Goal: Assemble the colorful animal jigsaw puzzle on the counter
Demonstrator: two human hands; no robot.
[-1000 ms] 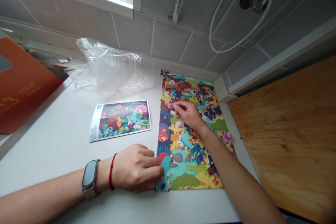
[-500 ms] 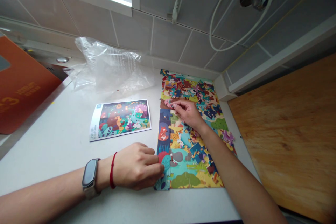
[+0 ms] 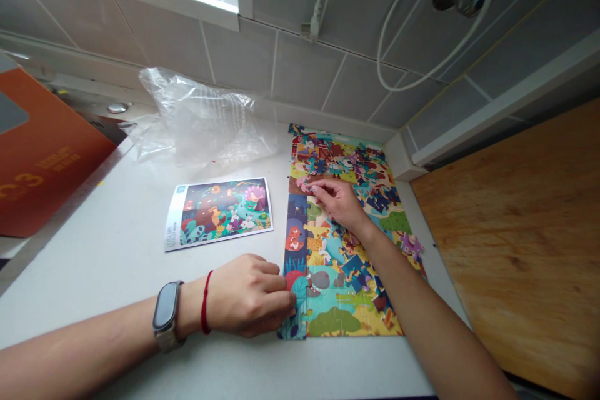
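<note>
Flat rectangular cardboard jigsaw puzzle (image 3: 332,320): multicoloured cartoon print, green trees, turquoise water, yellow ground; dark blue strip with an orange-red animal
Glossy rectangular picture card (image 3: 225,212): white band, dark teal and purple scene, pink fan-tailed bird, white rabbits
Angular orange box (image 3: 51,156): grey patch, lighter orange lettering
Thin cord bracelet (image 3: 205,303): plain red
Rectangular wall tiles (image 3: 304,69): grey, pale grout lines
Flat tabletop (image 3: 225,369): white

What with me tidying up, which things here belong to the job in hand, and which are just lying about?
In use:
- joined puzzle, under both hands
- loose pieces on top of it
- picture card, probably the guide

Apparently not in use:
- clear plastic bag
- orange box
- white cable, hanging by the wall
- wooden board
</note>
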